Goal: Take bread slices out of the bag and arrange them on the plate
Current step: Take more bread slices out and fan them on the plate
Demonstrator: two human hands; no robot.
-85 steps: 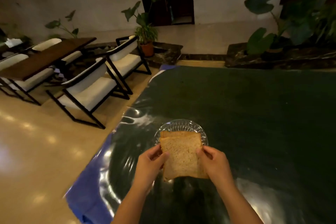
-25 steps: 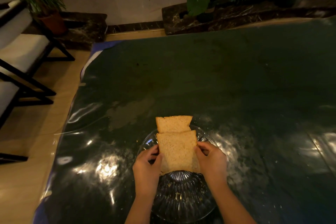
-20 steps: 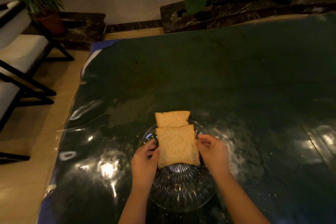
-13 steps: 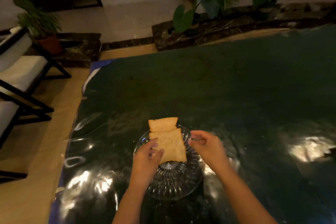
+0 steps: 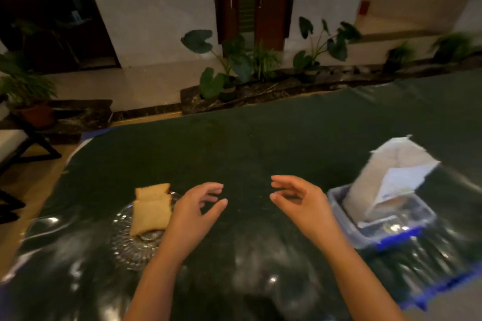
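Head view is showing two bread slices lying overlapped on the glass plate [image 5: 127, 245] at lower left: the near slice [image 5: 150, 217] is covering the near edge of the far slice [image 5: 152, 191], which is jutting past the plate's far rim. Both slices are sitting just left of the left hand [image 5: 194, 212], whose wrist is passing over the plate's right edge; the fingertips are pointing away from the bread toward the table's middle, touching neither slice. Bread bag [image 5: 388, 177] is standing tilted in a translucent bin with a blue base [image 5: 386, 232] at right, its open white top leaning up and right, just beyond the right hand [image 5: 300, 202]; that hand is not touching bag or bin. Between the two hands a stretch of dark, glossy table covering [image 5: 260, 143] is lying bare, and the far half of the table is open as well. The table's left edge is running diagonally near the plate, with tan floor beyond it; the bin is sitting close to the near right edge. Left hand is hovering with fingers loosely curled and spread, thumb apart from the index, holding nothing. Right hand is hovering likewise, fingers half-curled, thumb and index apart with a narrow gap, gripping nothing. Frame is motion-blurred, especially at right, so the bag's contents are not readable.
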